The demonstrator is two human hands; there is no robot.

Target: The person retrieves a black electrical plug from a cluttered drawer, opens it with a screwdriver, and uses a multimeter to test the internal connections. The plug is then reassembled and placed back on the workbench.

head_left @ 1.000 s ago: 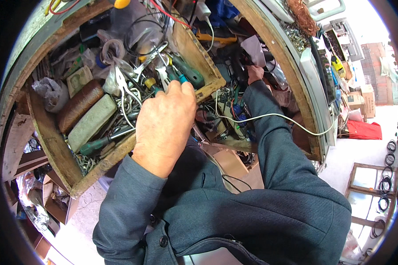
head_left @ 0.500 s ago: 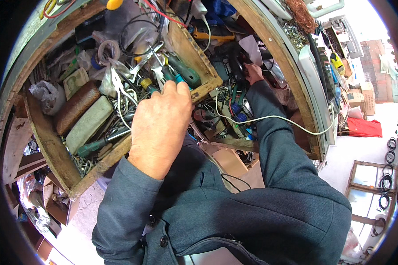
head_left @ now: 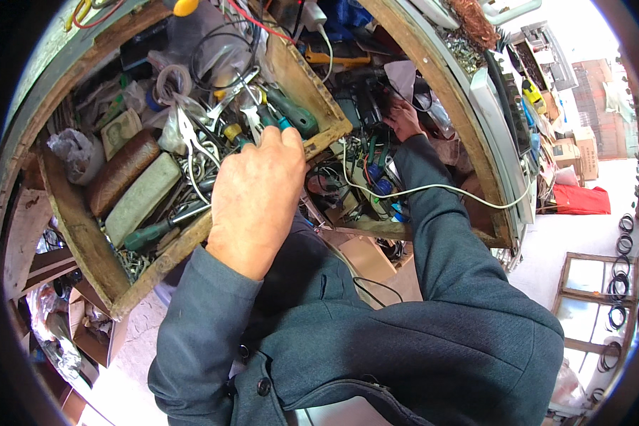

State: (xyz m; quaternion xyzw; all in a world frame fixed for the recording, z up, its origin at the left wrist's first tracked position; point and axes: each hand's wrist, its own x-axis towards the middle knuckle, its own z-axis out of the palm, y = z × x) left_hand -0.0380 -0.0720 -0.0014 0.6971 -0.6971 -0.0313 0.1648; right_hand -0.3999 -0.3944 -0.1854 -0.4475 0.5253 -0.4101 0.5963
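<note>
My left hand [head_left: 257, 202] is closed over the near edge of a worn wooden tray [head_left: 160, 278]; its fingertips are hidden behind the hand. Just beyond those fingers lie a green-handled screwdriver [head_left: 296, 119] and metal pliers [head_left: 189, 135], among other tools. My right hand [head_left: 405, 119] reaches deep into a wooden drawer [head_left: 468, 117], right of the tray. Its fingers look stretched out, partly in shadow, beside a black tool [head_left: 366, 106] whose kind I cannot make out. A white cable [head_left: 440, 187] runs across my right forearm.
In the tray lie a brown oblong case [head_left: 124, 174], a grey-green case [head_left: 143, 199], a tape roll [head_left: 172, 83] and another green-handled screwdriver [head_left: 149, 236]. A yellow-orange tool [head_left: 337, 57] sits at the drawer's back. Cardboard boxes [head_left: 586, 153] and a red cloth [head_left: 581, 199] lie far right.
My right hand has shifted slightly within the drawer, and more of its back and fingers shows. My left hand has stayed at the tray's edge.
</note>
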